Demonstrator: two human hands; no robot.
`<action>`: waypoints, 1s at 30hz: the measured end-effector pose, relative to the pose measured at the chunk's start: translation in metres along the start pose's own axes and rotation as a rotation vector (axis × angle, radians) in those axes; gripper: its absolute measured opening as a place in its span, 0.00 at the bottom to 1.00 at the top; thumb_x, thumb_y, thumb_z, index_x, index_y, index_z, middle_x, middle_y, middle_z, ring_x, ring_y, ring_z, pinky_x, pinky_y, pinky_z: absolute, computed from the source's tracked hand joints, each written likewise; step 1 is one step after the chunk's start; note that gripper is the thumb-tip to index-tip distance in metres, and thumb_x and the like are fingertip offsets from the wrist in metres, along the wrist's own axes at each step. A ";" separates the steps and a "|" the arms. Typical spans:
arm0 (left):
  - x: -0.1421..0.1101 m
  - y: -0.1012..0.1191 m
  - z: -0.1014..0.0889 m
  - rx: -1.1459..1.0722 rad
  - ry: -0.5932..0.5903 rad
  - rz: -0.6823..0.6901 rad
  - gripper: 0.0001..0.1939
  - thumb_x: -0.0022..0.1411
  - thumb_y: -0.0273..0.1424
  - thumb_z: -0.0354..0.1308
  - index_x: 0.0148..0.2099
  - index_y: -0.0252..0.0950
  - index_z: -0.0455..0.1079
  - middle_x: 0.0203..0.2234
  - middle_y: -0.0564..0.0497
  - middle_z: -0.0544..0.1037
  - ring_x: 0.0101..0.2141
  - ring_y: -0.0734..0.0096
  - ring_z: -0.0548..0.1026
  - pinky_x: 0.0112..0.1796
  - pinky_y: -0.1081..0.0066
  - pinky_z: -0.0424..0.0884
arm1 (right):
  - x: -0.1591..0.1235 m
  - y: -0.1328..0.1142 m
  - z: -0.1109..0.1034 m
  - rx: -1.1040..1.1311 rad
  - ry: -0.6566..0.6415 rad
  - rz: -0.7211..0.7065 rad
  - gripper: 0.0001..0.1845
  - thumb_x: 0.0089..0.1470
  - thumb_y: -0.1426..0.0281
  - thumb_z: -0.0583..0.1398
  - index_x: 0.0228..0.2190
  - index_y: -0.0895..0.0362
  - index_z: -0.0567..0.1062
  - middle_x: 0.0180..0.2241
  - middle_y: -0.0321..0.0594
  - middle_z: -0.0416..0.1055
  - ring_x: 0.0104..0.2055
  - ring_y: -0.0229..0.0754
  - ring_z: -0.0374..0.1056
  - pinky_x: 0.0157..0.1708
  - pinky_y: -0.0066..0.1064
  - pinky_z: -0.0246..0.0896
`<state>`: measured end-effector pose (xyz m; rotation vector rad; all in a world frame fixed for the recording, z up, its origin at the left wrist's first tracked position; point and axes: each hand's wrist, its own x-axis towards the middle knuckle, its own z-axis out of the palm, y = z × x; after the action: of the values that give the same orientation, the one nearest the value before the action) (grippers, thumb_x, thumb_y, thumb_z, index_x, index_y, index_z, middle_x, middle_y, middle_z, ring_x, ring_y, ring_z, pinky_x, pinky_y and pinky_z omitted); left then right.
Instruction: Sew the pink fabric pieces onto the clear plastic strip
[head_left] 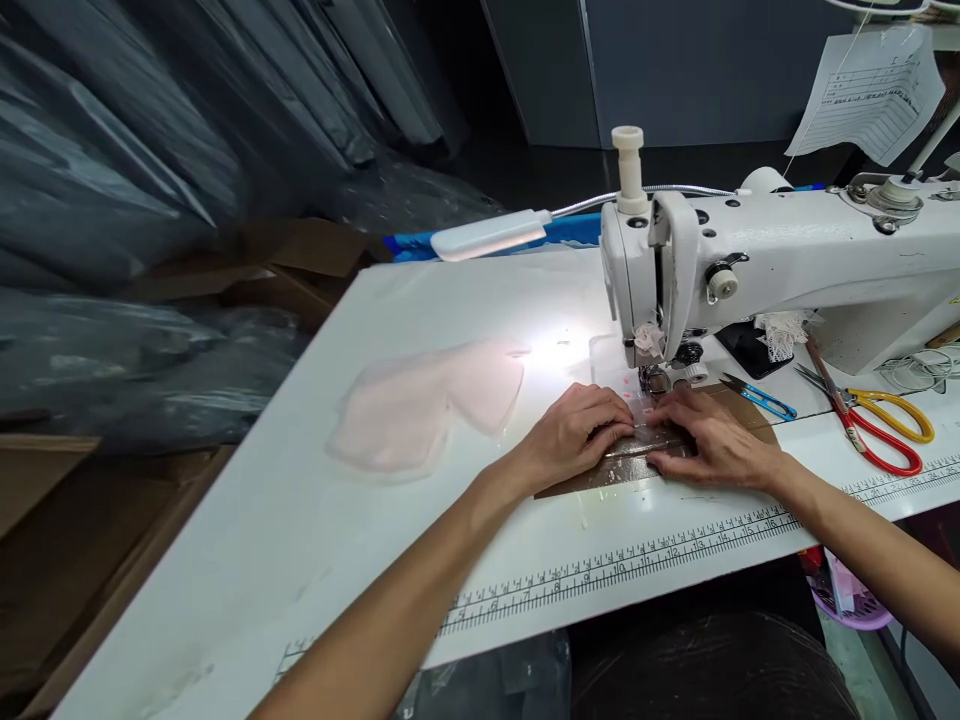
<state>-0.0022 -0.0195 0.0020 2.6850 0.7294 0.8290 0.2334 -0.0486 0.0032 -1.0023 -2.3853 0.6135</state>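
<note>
With the sewing machine (765, 245) as reference, I have the thin, pale workpiece (642, 407) directly below its needle end, above a brown sheet (574, 484) that lies in front of it. My left hand (586, 432) bears in from the left, fingers bent and pressed together; whether they pinch the edge, I cannot tell. My right hand (701, 437) lies in front of the needle end, thumb spread from the curled fingers. I judge the step in hand to be aligning the material at the presser foot (645, 380). The next move would call for even, light pressure from both hands and a straight feed, fingertips clear of the needle. Pale pink pieces (390, 420) lie left of the machine.
</note>
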 end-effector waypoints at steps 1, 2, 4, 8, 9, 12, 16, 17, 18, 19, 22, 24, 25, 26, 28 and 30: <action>0.000 0.000 0.001 0.005 0.013 0.001 0.11 0.72 0.29 0.49 0.38 0.36 0.71 0.33 0.51 0.80 0.36 0.70 0.78 0.39 0.65 0.70 | 0.001 -0.001 0.002 -0.018 0.000 0.005 0.18 0.57 0.62 0.62 0.47 0.58 0.72 0.46 0.49 0.69 0.50 0.49 0.66 0.51 0.41 0.64; 0.000 0.000 0.001 0.014 0.030 0.006 0.11 0.72 0.29 0.49 0.38 0.36 0.71 0.33 0.51 0.79 0.36 0.70 0.78 0.39 0.65 0.71 | 0.002 -0.001 0.005 -0.034 0.005 0.017 0.15 0.59 0.63 0.61 0.46 0.57 0.73 0.45 0.49 0.69 0.49 0.48 0.66 0.50 0.41 0.65; 0.000 0.001 0.002 0.044 0.074 0.030 0.09 0.72 0.30 0.51 0.40 0.36 0.71 0.35 0.50 0.79 0.37 0.69 0.78 0.40 0.64 0.71 | 0.003 -0.001 0.010 -0.054 0.025 0.045 0.10 0.62 0.65 0.57 0.42 0.56 0.74 0.44 0.48 0.69 0.47 0.47 0.67 0.49 0.41 0.65; 0.001 0.004 0.003 0.140 0.123 0.148 0.07 0.69 0.32 0.56 0.44 0.34 0.71 0.37 0.47 0.80 0.37 0.66 0.78 0.37 0.63 0.72 | 0.005 0.000 0.012 0.001 0.066 0.057 0.10 0.64 0.67 0.54 0.40 0.56 0.74 0.42 0.45 0.71 0.45 0.45 0.67 0.48 0.39 0.64; 0.002 0.005 0.003 0.161 0.130 0.171 0.05 0.69 0.30 0.55 0.43 0.34 0.71 0.36 0.47 0.80 0.36 0.67 0.78 0.36 0.64 0.72 | 0.006 0.001 0.010 0.033 0.077 0.060 0.10 0.64 0.67 0.54 0.40 0.56 0.74 0.41 0.44 0.71 0.44 0.44 0.68 0.47 0.38 0.65; 0.004 0.007 0.001 0.179 0.177 0.176 0.05 0.69 0.25 0.54 0.40 0.35 0.70 0.34 0.49 0.80 0.33 0.70 0.77 0.34 0.66 0.72 | 0.010 0.005 -0.003 0.085 0.134 0.151 0.09 0.62 0.66 0.56 0.39 0.57 0.74 0.36 0.43 0.72 0.36 0.41 0.68 0.39 0.34 0.65; 0.006 0.008 0.001 0.164 0.226 0.154 0.04 0.68 0.24 0.54 0.40 0.35 0.70 0.34 0.49 0.80 0.35 0.70 0.78 0.35 0.66 0.75 | 0.020 0.013 -0.018 -0.006 0.098 0.200 0.10 0.59 0.71 0.55 0.37 0.59 0.76 0.36 0.45 0.73 0.34 0.42 0.68 0.37 0.34 0.65; 0.006 0.009 0.002 0.169 0.216 0.160 0.05 0.69 0.24 0.54 0.40 0.35 0.70 0.34 0.49 0.80 0.35 0.70 0.78 0.35 0.66 0.75 | 0.022 0.015 -0.019 -0.012 0.054 0.163 0.11 0.60 0.71 0.54 0.38 0.58 0.77 0.37 0.44 0.73 0.36 0.42 0.69 0.38 0.34 0.66; 0.006 0.009 0.003 0.179 0.201 0.172 0.05 0.69 0.24 0.54 0.40 0.35 0.70 0.34 0.49 0.80 0.35 0.70 0.78 0.35 0.66 0.75 | 0.024 0.016 -0.019 -0.011 0.008 0.126 0.12 0.61 0.71 0.54 0.40 0.57 0.77 0.38 0.44 0.74 0.37 0.42 0.69 0.40 0.34 0.66; 0.006 0.009 0.004 0.191 0.180 0.186 0.05 0.69 0.24 0.53 0.39 0.35 0.70 0.34 0.48 0.81 0.34 0.70 0.78 0.35 0.66 0.75 | 0.025 0.018 -0.017 -0.012 -0.031 0.101 0.14 0.61 0.71 0.54 0.42 0.55 0.78 0.40 0.43 0.74 0.39 0.43 0.70 0.42 0.35 0.66; 0.005 0.007 0.007 0.224 0.124 0.219 0.06 0.70 0.25 0.53 0.38 0.33 0.70 0.33 0.48 0.81 0.32 0.69 0.77 0.33 0.66 0.74 | 0.025 0.022 -0.009 -0.051 -0.084 0.130 0.17 0.63 0.69 0.54 0.49 0.52 0.77 0.46 0.44 0.71 0.42 0.44 0.70 0.43 0.37 0.67; 0.004 0.006 0.008 0.219 0.097 0.213 0.07 0.70 0.27 0.54 0.39 0.33 0.71 0.33 0.48 0.81 0.32 0.69 0.77 0.33 0.67 0.74 | 0.022 0.024 -0.005 -0.082 -0.078 0.172 0.19 0.63 0.68 0.53 0.52 0.50 0.76 0.49 0.45 0.69 0.42 0.44 0.70 0.42 0.38 0.67; 0.003 0.006 0.009 0.209 0.091 0.201 0.07 0.70 0.28 0.54 0.39 0.34 0.72 0.33 0.48 0.81 0.32 0.69 0.78 0.33 0.67 0.74 | 0.020 0.025 -0.004 -0.089 -0.072 0.174 0.19 0.63 0.69 0.53 0.52 0.50 0.76 0.50 0.45 0.69 0.41 0.44 0.70 0.41 0.37 0.67; 0.002 0.005 0.009 0.198 0.089 0.189 0.07 0.70 0.29 0.54 0.39 0.34 0.72 0.33 0.49 0.81 0.33 0.70 0.78 0.33 0.67 0.74 | 0.019 0.026 -0.003 -0.092 -0.070 0.167 0.19 0.63 0.69 0.53 0.52 0.50 0.76 0.50 0.45 0.68 0.41 0.43 0.70 0.41 0.37 0.67; 0.002 0.006 0.008 0.175 0.087 0.170 0.07 0.70 0.28 0.54 0.39 0.35 0.72 0.33 0.49 0.81 0.33 0.70 0.78 0.33 0.67 0.73 | 0.016 0.026 -0.004 -0.092 -0.071 0.144 0.19 0.62 0.71 0.54 0.51 0.50 0.77 0.50 0.45 0.68 0.42 0.43 0.69 0.41 0.36 0.67; 0.002 0.007 0.007 0.165 0.083 0.167 0.06 0.69 0.27 0.55 0.38 0.35 0.72 0.33 0.50 0.82 0.32 0.70 0.78 0.32 0.66 0.72 | 0.016 0.026 -0.005 -0.097 -0.077 0.135 0.18 0.62 0.71 0.54 0.50 0.50 0.77 0.50 0.45 0.68 0.43 0.44 0.69 0.42 0.36 0.67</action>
<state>0.0058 -0.0246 -0.0005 2.9059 0.6226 0.9643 0.2402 -0.0196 -0.0039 -1.2105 -2.4495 0.5991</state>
